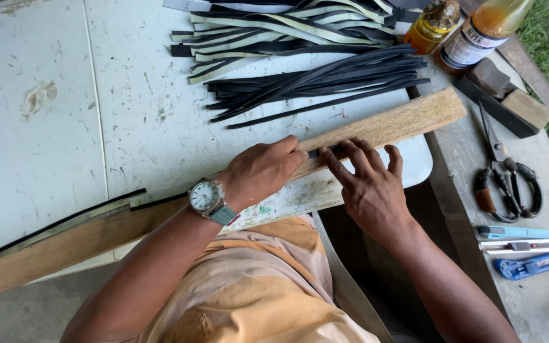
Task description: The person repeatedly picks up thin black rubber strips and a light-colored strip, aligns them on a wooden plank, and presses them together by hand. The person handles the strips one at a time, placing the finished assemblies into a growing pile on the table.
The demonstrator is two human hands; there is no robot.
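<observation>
Pressing down on that long wooden plank [376,127] with both hands, you've got your left hand [263,170] curled flat over it and your right hand [366,184] pinching a dark strip [325,151] against its edge with the fingertips; honestly can't tell if there's a blade in there. Looks like you're well along; a big pile of cut black strips [316,79] sits just past the plank, and one long strip [58,222] runs along its near end.

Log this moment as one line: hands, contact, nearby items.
left hand: pressing on wooden plank | right hand: fingertips on dark strip on plank | nearby: black strips, scissors
</observation>
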